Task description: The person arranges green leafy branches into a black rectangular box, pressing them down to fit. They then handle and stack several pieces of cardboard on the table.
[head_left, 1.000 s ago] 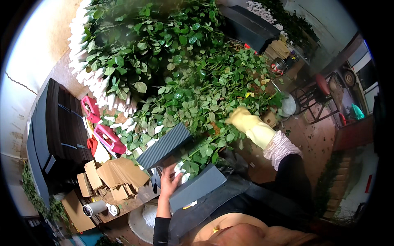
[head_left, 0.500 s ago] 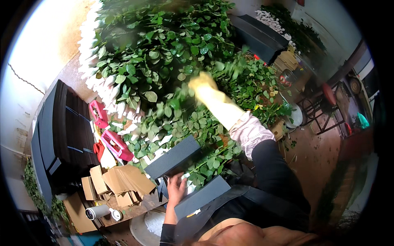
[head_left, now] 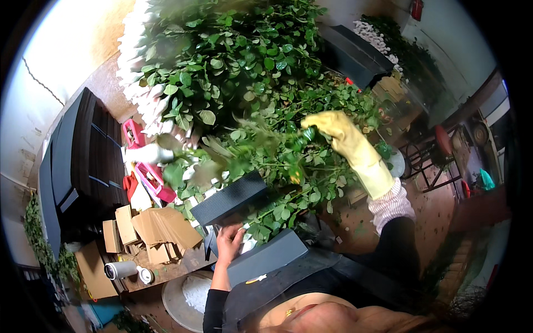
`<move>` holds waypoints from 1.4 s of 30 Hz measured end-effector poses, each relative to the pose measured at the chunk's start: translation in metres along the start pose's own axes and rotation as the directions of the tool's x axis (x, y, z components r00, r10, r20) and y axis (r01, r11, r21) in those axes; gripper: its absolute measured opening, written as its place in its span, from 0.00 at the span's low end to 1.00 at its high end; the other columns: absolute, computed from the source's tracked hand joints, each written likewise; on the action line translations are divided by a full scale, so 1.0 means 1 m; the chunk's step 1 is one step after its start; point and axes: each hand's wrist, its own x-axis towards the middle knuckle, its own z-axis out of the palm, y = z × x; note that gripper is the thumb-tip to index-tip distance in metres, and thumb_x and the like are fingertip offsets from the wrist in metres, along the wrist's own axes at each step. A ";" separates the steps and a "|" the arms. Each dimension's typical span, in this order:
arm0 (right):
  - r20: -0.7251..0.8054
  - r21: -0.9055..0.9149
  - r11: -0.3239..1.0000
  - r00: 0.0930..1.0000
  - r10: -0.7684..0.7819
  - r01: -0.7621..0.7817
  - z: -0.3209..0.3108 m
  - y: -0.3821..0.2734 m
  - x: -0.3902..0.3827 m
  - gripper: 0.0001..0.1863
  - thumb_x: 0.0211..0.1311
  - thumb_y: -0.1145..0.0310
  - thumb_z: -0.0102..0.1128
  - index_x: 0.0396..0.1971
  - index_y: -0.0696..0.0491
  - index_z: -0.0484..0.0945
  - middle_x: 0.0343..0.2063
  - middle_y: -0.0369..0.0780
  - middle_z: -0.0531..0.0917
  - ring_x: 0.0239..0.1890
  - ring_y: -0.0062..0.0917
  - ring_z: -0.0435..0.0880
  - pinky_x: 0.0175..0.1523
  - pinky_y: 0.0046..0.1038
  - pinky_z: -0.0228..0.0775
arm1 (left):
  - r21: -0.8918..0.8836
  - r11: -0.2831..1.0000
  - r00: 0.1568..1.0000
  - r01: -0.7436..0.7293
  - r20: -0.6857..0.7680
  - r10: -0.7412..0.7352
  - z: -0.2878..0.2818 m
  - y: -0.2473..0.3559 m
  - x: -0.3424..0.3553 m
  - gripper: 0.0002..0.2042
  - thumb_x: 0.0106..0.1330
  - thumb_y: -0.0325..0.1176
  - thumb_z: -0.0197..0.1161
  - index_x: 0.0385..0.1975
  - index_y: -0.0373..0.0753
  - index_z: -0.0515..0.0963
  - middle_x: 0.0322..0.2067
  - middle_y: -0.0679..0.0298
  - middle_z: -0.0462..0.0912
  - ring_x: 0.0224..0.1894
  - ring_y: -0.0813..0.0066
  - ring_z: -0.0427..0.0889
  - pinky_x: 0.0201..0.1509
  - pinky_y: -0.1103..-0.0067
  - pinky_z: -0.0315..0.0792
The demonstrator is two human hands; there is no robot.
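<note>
My right hand, in a long yellow rubber glove, is closed around a leafy rose stem above the greenery. The rose reaches left, its head in a white sleeve and its leaves blurred. My bare left hand is low at centre, between a ribbed dark grey box panel and a smooth grey box panel. Its fingers look extended, their tips partly hidden at the ribbed panel's edge. White-sleeved heads and leaves lie right beside it. A big pile of rose stems covers the table beyond.
Stacked dark boxes stand at left, beside pink plastic holders. Brown cardboard pieces and a white cylinder lie near the front left edge. Below is a round white tub. A stool stands at right.
My right hand has drawn back rightward out of the pile, bringing a rose stem whose head now hangs over the pink holders. My left hand stays by the box panels. The view has shifted slightly.
</note>
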 end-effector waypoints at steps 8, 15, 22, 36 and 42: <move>0.592 -0.620 0.747 0.482 0.646 -0.239 0.044 0.005 -0.110 0.23 0.53 0.64 0.69 0.52 0.41 0.85 0.45 0.37 0.89 0.48 0.38 0.88 0.51 0.36 0.81 | -0.207 0.976 0.995 0.067 -0.060 -0.081 0.012 -0.022 -0.003 0.27 0.59 0.36 0.77 0.55 0.34 0.74 0.50 0.50 0.83 0.46 0.57 0.87 0.46 0.71 0.82; 0.693 -0.697 0.712 0.172 0.700 -0.092 0.035 -0.021 -0.073 0.29 0.58 0.58 0.68 0.62 0.40 0.77 0.57 0.38 0.82 0.57 0.37 0.83 0.58 0.38 0.79 | 0.034 0.999 0.999 -0.038 0.022 0.037 0.001 -0.013 -0.002 0.21 0.60 0.32 0.74 0.54 0.39 0.79 0.54 0.49 0.74 0.52 0.52 0.80 0.56 0.68 0.76; 0.457 -0.734 0.639 0.529 0.715 -0.230 0.143 -0.002 -0.017 0.27 0.68 0.53 0.62 0.63 0.49 0.77 0.66 0.42 0.76 0.67 0.39 0.75 0.69 0.40 0.68 | 0.005 1.000 0.997 0.028 0.067 -0.028 0.005 -0.016 0.000 0.24 0.63 0.38 0.73 0.58 0.41 0.78 0.58 0.43 0.73 0.56 0.41 0.76 0.58 0.61 0.74; 0.402 -0.839 0.530 0.514 0.758 -0.124 0.155 0.058 0.119 0.31 0.74 0.67 0.49 0.75 0.44 0.56 0.72 0.40 0.66 0.75 0.30 0.62 0.78 0.37 0.49 | 0.037 0.998 0.998 0.043 0.045 -0.045 0.000 -0.026 -0.013 0.23 0.63 0.32 0.73 0.57 0.35 0.78 0.56 0.49 0.73 0.54 0.52 0.79 0.56 0.68 0.78; 0.542 -0.691 0.710 0.551 0.634 -0.138 0.227 0.093 0.052 0.32 0.77 0.51 0.47 0.76 0.44 0.56 0.71 0.42 0.67 0.73 0.34 0.64 0.76 0.44 0.50 | -0.072 0.968 0.964 0.240 0.133 -0.229 0.010 -0.029 -0.006 0.24 0.63 0.39 0.72 0.58 0.40 0.79 0.55 0.44 0.77 0.55 0.44 0.78 0.59 0.61 0.74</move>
